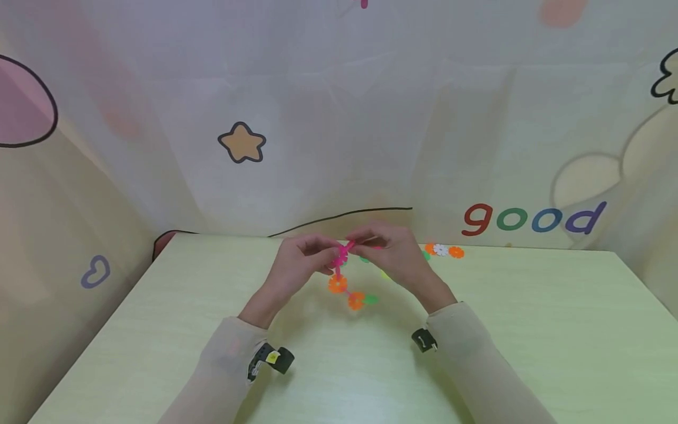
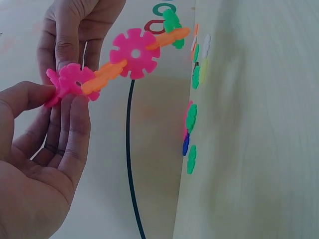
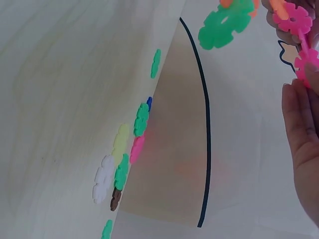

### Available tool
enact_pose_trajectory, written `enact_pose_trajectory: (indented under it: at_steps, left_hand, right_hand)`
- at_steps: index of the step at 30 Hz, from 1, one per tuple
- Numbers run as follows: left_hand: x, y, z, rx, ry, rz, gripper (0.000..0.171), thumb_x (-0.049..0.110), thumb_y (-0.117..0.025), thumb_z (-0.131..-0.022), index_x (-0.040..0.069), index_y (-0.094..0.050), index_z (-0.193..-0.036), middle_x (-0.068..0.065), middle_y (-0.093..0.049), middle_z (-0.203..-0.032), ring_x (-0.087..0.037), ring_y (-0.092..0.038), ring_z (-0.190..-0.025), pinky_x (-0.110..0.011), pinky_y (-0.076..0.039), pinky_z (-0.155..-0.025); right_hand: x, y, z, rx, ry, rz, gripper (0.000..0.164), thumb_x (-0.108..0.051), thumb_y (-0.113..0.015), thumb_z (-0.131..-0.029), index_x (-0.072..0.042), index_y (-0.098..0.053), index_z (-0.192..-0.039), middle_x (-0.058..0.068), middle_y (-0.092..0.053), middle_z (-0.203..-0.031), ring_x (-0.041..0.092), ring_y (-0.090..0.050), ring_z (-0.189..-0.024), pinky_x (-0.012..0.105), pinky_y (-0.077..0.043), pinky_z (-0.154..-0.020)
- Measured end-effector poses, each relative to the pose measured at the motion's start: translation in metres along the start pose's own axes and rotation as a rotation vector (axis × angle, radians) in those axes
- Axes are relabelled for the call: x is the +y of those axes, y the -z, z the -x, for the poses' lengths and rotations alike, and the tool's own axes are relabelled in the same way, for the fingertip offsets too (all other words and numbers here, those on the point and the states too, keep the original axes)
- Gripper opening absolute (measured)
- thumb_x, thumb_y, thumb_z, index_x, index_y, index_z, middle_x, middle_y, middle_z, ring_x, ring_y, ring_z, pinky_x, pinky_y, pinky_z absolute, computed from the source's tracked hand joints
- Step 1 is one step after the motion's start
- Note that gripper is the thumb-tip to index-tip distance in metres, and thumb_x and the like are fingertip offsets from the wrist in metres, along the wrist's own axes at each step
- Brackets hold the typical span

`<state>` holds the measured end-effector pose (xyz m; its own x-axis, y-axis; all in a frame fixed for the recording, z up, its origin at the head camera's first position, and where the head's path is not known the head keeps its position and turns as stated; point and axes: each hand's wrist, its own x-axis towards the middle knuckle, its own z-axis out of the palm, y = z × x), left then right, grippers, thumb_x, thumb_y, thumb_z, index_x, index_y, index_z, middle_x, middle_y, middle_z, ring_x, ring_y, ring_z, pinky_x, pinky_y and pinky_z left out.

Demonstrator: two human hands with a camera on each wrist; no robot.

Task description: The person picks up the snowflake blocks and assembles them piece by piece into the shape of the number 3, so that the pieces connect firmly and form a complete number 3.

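A chain of interlocking plastic snowflake discs hangs between my hands above the table. My left hand [image 1: 293, 263] pinches a pink disc [image 2: 75, 79] near the chain's upper end, thumb on one side and fingers on the other. On the opposite side, my right hand [image 1: 396, 256] pinches another pink disc [image 3: 305, 64] joined edge-on to it. From the left hand's disc the chain runs on through an orange disc [image 1: 337, 284], a further pink disc [image 2: 126, 48], a second orange disc [image 1: 356, 301] and a green disc [image 2: 172, 30] at the free end. Fingers partly cover the pinched discs.
Loose discs lie along the table's back edge, among them a white disc [image 1: 441, 250], an orange disc [image 1: 456, 252], a yellow disc [image 3: 120, 142] and several green ones. Behind the pale table [image 1: 132, 353] hangs a printed cloth [image 1: 339, 147].
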<state>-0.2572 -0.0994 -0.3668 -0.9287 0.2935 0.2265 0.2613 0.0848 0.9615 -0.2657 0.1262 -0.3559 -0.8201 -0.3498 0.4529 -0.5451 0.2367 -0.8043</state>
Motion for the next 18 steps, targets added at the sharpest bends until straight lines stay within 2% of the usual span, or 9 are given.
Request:
enact_pose_trajectory:
  at_steps: [5, 10, 14, 18]
  left_hand:
    - [0.000, 0.000, 0.001, -0.018, 0.020, 0.001, 0.016, 0.009, -0.072, -0.101, -0.001, -0.076, -0.113, -0.013, -0.077, -0.099, -0.039, -0.074, -0.091, -0.040, -0.065, -0.083]
    - [0.001, 0.000, 0.001, -0.019, 0.029, 0.001, 0.016, 0.009, -0.073, -0.101, -0.002, -0.076, -0.112, -0.014, -0.078, -0.099, -0.045, -0.074, -0.094, -0.039, -0.065, -0.081]
    - [0.000, -0.001, 0.000, -0.005, 0.037, -0.032, 0.015, 0.009, -0.073, -0.101, -0.002, -0.076, -0.110, -0.013, -0.077, -0.098, -0.036, -0.076, -0.087, -0.041, -0.065, -0.083]
    - [0.000, -0.002, -0.001, 0.011, 0.053, -0.076, 0.014, 0.010, -0.072, -0.101, 0.000, -0.076, -0.110, -0.011, -0.077, -0.098, -0.027, -0.076, -0.081, -0.039, -0.064, -0.084]
  right_hand:
    - [0.000, -0.001, -0.001, -0.024, -0.002, 0.010, 0.022, 0.003, -0.080, -0.093, 0.000, -0.078, -0.115, 0.005, -0.077, -0.105, 0.030, -0.076, -0.098, 0.032, -0.063, -0.086]
    - [-0.001, 0.003, -0.001, -0.060, -0.037, 0.025, 0.025, -0.001, -0.078, -0.095, -0.003, -0.077, -0.120, 0.003, -0.077, -0.109, 0.025, -0.076, -0.101, 0.037, -0.063, -0.089]
    - [0.003, 0.015, 0.000, -0.047, -0.117, 0.074, 0.029, -0.008, -0.079, -0.097, -0.008, -0.076, -0.126, 0.006, -0.078, -0.115, 0.023, -0.075, -0.105, 0.043, -0.062, -0.092]
    - [0.014, 0.033, 0.002, -0.021, -0.190, 0.182, 0.026, -0.011, -0.078, -0.099, -0.006, -0.076, -0.125, 0.009, -0.077, -0.116, 0.027, -0.074, -0.106, 0.046, -0.063, -0.090]
